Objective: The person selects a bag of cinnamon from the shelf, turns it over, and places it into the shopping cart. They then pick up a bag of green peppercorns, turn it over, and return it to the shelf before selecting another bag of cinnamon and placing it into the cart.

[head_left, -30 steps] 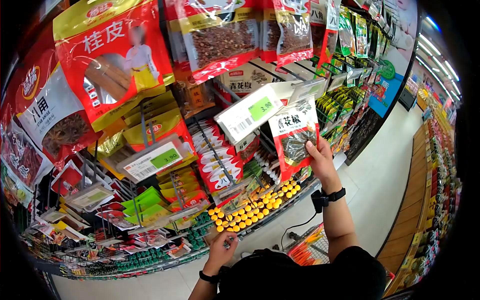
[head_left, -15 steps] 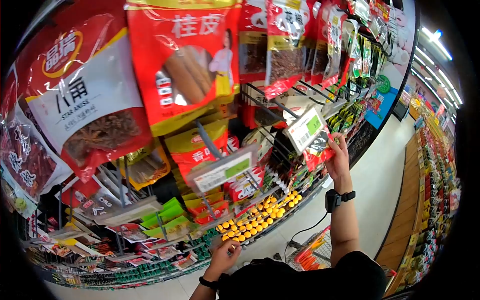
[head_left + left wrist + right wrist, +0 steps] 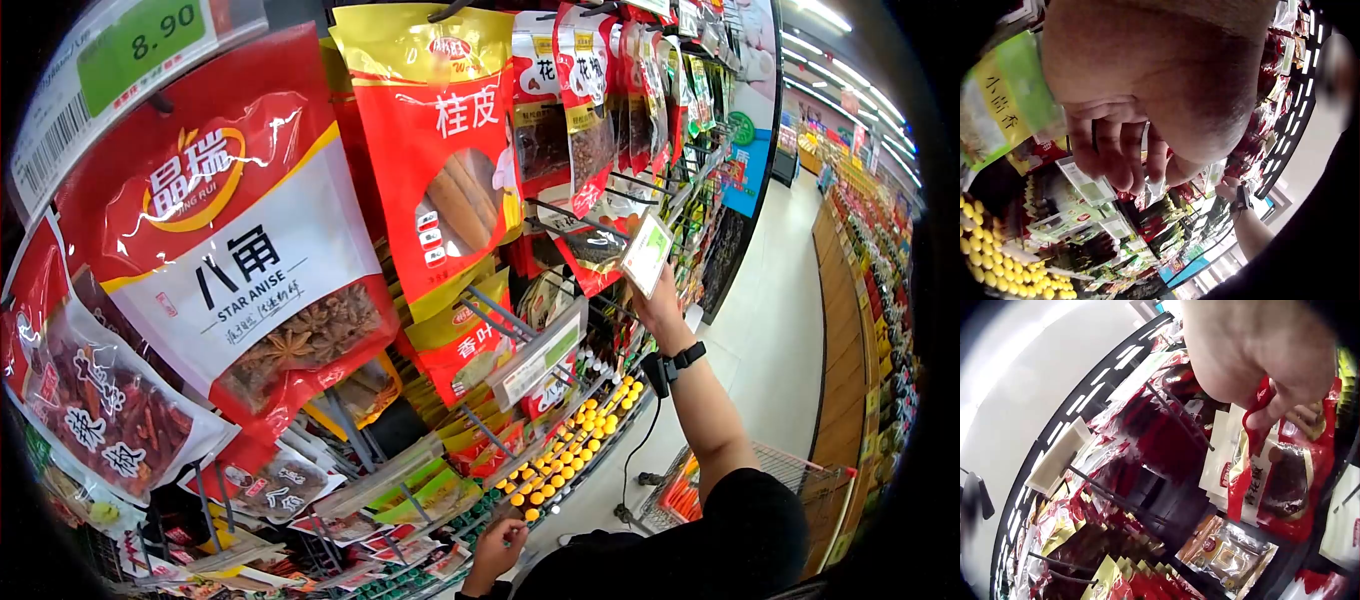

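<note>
With thumb and fingers my right hand [image 3: 1266,356] pinches the edge of a red-and-white packet of green Sichuan pepper [image 3: 1285,484], which has a dark clear window. In the head view this right hand [image 3: 658,305] is partly hidden behind a price tag [image 3: 648,255], and the packet [image 3: 592,262] shows to the left of it, among the rack hooks. Low in front of my body, my left hand [image 3: 497,548] hangs beside the shelf with its fingers loosely bent. The left wrist view shows the palm side of that hand [image 3: 1166,81], and nothing is held.
Large hanging bags crowd close on the left: star anise [image 3: 270,260], cinnamon bark [image 3: 455,190] and dried chillies [image 3: 115,410]. Metal hooks with price tags [image 3: 540,355] jut outward. Below are yellow-capped bottles [image 3: 560,470]. A shopping cart [image 3: 790,490] stands in the aisle at the right.
My right hand has brought the pepper packet back in among the hooks, behind the price tag. The head view has turned and drawn nearer the star anise bag. My left hand stays low.
</note>
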The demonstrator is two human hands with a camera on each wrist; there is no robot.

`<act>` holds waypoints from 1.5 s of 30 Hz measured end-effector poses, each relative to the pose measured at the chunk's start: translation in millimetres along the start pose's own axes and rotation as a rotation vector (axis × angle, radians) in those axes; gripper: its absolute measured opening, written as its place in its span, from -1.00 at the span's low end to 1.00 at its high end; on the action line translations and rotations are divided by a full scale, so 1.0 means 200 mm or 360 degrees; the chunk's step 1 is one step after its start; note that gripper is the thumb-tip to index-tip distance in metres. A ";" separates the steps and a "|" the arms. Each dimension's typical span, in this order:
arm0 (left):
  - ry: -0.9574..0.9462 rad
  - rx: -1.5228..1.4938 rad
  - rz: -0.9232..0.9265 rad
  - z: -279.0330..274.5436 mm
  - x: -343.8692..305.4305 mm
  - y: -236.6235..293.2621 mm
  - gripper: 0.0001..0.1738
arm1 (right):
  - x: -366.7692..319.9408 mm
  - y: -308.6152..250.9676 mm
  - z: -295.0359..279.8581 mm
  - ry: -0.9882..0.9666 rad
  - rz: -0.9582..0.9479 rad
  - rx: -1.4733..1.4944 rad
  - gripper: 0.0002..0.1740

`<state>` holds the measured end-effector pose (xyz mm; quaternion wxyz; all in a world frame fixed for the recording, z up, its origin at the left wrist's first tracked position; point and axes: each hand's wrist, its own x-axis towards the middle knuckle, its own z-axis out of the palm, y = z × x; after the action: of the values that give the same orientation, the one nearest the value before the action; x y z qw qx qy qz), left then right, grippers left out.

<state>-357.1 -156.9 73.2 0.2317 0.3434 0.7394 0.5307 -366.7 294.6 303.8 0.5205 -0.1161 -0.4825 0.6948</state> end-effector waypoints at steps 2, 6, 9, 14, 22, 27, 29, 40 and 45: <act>-0.0051 -0.0010 0.0018 -0.02 -0.01 0.02 -0.79 | -0.02 0.01 0.03 -0.0071 0.0026 0.0054 -0.63; -0.0168 0.0051 0.0069 -0.03 0.00 -0.03 -0.79 | 0.02 0.08 0.01 -0.0187 -0.0025 -0.0048 -0.62; -0.0325 0.0055 -0.0030 -0.05 0.03 -0.05 -0.73 | -0.02 0.07 0.03 -0.0088 0.0057 -0.0300 -0.58; -0.0361 0.0089 -0.0006 -0.05 0.08 -0.10 -0.73 | -0.17 -0.03 -0.04 -0.0083 -0.0194 -0.1576 -0.51; -0.0578 0.0045 0.0259 0.07 0.16 -0.11 -0.87 | -0.52 -0.08 -0.50 -0.0184 -0.0246 -0.1614 -0.70; -0.0811 0.0229 0.0578 0.22 0.21 -0.05 -0.80 | -0.73 -0.23 -0.82 0.0212 -0.0349 -0.1568 -0.89; -0.0914 0.0304 0.0588 0.26 0.24 0.04 -0.79 | -0.77 -0.24 -1.03 0.0379 -0.0353 -0.1530 -0.90; -0.0967 0.0442 0.0481 1.01 0.27 0.34 -0.88 | -0.94 -0.65 -2.02 0.0634 0.0232 -0.1333 -0.85; -0.1167 0.0339 0.0390 1.56 0.16 0.50 -0.89 | -1.29 -0.53 -2.72 0.0555 0.0673 -0.1804 -0.81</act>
<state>-132.1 82.5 64.7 0.3783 0.6179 0.6121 0.3169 171.1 378.1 23.6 0.3004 -0.5784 -0.6505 0.3900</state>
